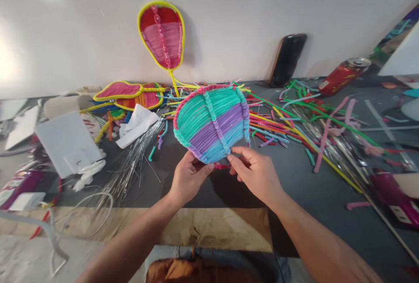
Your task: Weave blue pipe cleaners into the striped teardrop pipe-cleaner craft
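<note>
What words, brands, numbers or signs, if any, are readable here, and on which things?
None can be read with certainty.
Red can: markings too blurred.
Purple object at picture left: pale lettering, too blurred.
Purple object at picture right: pale marking, too blurred.

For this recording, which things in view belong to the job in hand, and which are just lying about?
Belongs to the job, it seems:
striped piece, held at its lower edge by the left hand and right hand
fuzzy stems behind it, similar-looking material

Just lying about, apparently:
phone, propped up
red can
folded white paper
</note>
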`<state>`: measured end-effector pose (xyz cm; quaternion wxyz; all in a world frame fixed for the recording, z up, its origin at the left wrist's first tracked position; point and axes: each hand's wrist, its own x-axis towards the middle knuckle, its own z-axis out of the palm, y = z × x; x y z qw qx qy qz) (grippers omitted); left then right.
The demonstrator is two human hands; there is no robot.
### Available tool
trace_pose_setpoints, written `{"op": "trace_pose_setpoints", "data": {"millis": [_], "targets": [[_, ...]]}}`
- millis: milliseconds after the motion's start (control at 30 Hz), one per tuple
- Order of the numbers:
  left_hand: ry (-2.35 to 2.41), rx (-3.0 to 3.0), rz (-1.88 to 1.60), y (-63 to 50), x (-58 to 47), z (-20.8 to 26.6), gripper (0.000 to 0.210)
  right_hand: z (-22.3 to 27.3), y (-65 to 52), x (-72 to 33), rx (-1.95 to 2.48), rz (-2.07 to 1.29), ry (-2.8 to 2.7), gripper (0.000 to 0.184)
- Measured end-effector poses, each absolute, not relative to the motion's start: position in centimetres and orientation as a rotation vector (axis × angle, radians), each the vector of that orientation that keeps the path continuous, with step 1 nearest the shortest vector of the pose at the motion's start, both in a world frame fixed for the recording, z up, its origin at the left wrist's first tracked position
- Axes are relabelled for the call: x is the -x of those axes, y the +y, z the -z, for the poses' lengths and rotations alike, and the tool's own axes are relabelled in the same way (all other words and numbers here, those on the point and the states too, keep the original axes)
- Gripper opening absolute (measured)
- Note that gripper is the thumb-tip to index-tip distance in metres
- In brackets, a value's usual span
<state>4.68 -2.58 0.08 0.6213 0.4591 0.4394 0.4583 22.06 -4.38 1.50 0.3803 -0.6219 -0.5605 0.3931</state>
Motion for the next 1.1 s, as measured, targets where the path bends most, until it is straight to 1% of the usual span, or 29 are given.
{"op": "trace_pose_setpoints", "data": {"millis": [100,267,467,733,900,1100], "targets": [[0.999,-1.08,-1.047,-2.5,-4.6,0.0,0.028,-1.5,-4.5,-22.2,1.586,-0.995,-1.461,0.022],[1.027,-1.158,-1.057,-2.5,-4.7,0.1,0.028,-2.1,-4.5,-22.3,1.583,-1.097,-1.488,0.021],[1.023,-1.185,-1.087,-2.6,-4.7,0.0,0.03,-2.3,-4.6,-22.4,1.56,-1.208,-1.491,0.03],[0.942,-1.286,-1.057,-2.8,-4.3,-0.1,0.023,-2.4,-4.6,-22.3,1.531,-1.239,-1.48,0.018],[0.968,-1.363,-1.019,-2.9,-4.1,-0.2,0.023,-2.9,-4.5,-22.3,1.47,-1.424,-1.401,0.018],[0.975,-1.372,-1.027,-2.9,-4.1,-0.3,0.023,-3.0,-4.4,-22.2,1.435,-1.476,-1.345,0.017]]}}
